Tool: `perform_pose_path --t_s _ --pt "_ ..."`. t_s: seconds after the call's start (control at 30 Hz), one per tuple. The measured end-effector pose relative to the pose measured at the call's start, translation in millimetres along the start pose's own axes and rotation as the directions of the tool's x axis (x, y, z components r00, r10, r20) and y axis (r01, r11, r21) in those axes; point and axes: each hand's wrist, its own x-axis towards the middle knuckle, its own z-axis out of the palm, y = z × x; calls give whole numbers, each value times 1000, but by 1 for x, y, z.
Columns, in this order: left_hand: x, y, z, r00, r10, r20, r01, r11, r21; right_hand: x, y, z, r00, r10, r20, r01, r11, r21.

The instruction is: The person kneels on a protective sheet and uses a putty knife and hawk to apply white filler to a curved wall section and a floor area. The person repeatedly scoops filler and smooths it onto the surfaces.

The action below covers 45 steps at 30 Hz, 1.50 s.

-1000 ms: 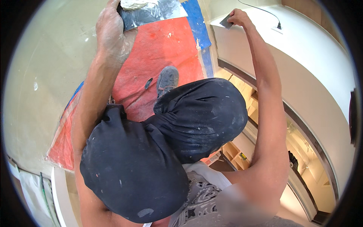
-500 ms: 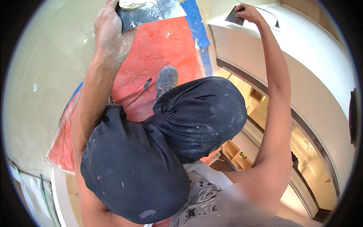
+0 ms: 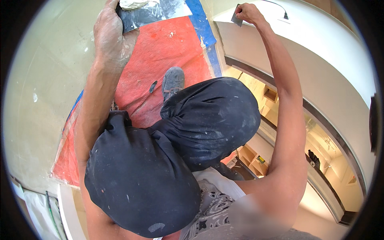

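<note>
At the upper left my left hand (image 3: 110, 40), whitened with dust, is closed on the end of a wide flat metal putty plate (image 3: 160, 18). A lump of white putty (image 3: 134, 3) lies on the plate and more is smeared across it. At the upper right my right hand (image 3: 250, 14) pinches a small dark flat scraper (image 3: 237, 18), held at the white wall surface (image 3: 316, 36). Whether the scraper's edge touches the wall I cannot tell. Both arms reach out, one either side of my dark-trousered knees (image 3: 216, 116).
Below me lies a red floor sheet (image 3: 160, 52) with blue strips (image 3: 202, 24) along its edge. A black plug on a cable (image 3: 285, 16) rests near my right hand. Lit shelving (image 3: 250, 158) stands right of my knees. A dusty shoe (image 3: 173, 82) is on the sheet.
My right hand has shifted slightly left and the scraper has turned, now showing a narrower face. The putty plate and my left hand also sit slightly farther left in view.
</note>
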Motion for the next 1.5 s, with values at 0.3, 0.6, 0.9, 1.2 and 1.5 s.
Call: perform_pose_path --t_s 0.3,0.6,0.9,1.2,1.5 --pt "-4 3 -2 1000 -8 16 9 999 -46 1 8 -27 991 121 -54 -122 992 -10" --pt "-4 2 -2 998 -5 69 8 999 -45 1 45 -29 972 72 -225 -125 965 -230" --pt "1 -7 2 995 -31 97 35 998 -43 -39 -10 -57 979 98 -178 -89 994 56" --pt "-2 0 -1 999 30 30 -30 999 -16 -40 20 -54 977 53 -206 -67 996 -61" --pt "-9 7 11 991 0 135 22 988 -156 -104 -35 -96 841 263 -472 -25 891 453"
